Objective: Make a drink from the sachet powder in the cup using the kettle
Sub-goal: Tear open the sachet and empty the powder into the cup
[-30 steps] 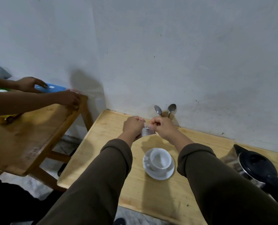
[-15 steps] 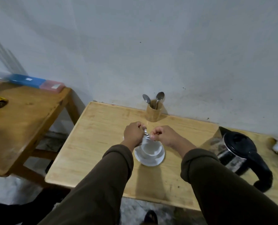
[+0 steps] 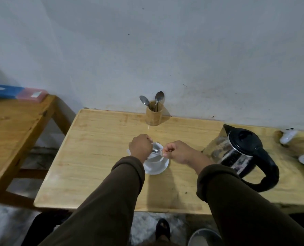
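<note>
progress: early, I judge; small silvery sachet (image 3: 155, 151) not yet emptied as far as I can see, no water poured, no stirring done.
left to do: finish opening or tipping the sachet, pour from kettle, stir with a spoon.
sachet: centre of frame, pinched between my two hands right over the cup; blurred, so I can't tell if it is torn open or if powder is falling.
cup: small white ceramic cup (image 3: 156, 159) on a white round saucer (image 3: 155, 170), centre of the light wooden tabletop (image 3: 98, 157); contents hidden.
kettle: black-lidded glass electric kettle (image 3: 243, 153), right of frame, upright, lid on, untouched, near the saucer but apart.
spoons: two metal spoons (image 3: 159, 97) standing in a wooden cylinder holder (image 3: 154, 115), upper centre by the wall, untouched.
left hand: left hand (image 3: 140, 146) fisted, knuckles up, gripping the sachet's left end, above cup's left rim.
right hand: right hand (image 3: 174, 150) closed in a pinch on the sachet's right end, wrist angled toward lower right.
arms: both brown sleeves come in from bottom of frame, converging on the cup.
</note>
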`<move>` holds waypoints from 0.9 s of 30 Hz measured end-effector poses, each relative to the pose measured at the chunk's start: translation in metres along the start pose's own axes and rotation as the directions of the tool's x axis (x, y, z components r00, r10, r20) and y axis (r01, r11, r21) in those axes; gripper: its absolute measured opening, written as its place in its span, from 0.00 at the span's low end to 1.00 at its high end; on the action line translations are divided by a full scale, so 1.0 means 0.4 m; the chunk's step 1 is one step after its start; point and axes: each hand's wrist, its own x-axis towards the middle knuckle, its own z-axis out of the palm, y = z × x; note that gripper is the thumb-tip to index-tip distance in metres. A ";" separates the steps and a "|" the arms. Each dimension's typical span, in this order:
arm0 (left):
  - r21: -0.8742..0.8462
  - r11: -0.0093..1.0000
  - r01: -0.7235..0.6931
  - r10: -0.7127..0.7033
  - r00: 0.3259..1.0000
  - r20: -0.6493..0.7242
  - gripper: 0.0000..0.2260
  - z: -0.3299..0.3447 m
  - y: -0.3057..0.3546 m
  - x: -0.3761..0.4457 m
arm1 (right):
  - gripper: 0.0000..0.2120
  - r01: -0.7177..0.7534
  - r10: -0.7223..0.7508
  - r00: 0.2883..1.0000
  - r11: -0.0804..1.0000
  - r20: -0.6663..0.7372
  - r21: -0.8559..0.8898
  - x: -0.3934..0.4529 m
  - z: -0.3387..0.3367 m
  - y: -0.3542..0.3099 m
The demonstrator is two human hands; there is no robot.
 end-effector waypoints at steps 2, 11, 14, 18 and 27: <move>0.027 1.000 -0.004 0.004 1.000 -0.006 0.12 0.005 0.002 -0.001 | 0.08 0.003 -0.003 1.000 1.000 0.021 -0.005 -0.004 -0.003 0.002; 0.137 0.990 0.030 -0.029 1.000 -0.012 0.13 0.010 -0.001 -0.002 | 0.14 0.005 -0.005 1.000 1.000 0.022 -0.020 0.015 0.007 0.021; 0.096 0.991 0.094 -0.095 0.995 0.010 0.12 -0.006 -0.002 0.007 | 0.09 0.055 -0.064 0.994 0.993 -0.088 -0.100 0.013 0.019 0.018; 0.100 0.983 0.154 -0.156 0.988 0.012 0.12 -0.024 0.004 0.011 | 0.07 0.093 -0.105 0.982 0.992 -0.159 -0.081 0.016 0.042 0.017; 0.116 0.979 0.166 -0.174 0.983 0.065 0.07 -0.032 0.018 0.007 | 0.16 0.186 -0.207 0.975 0.959 -0.080 -0.213 0.027 0.079 0.017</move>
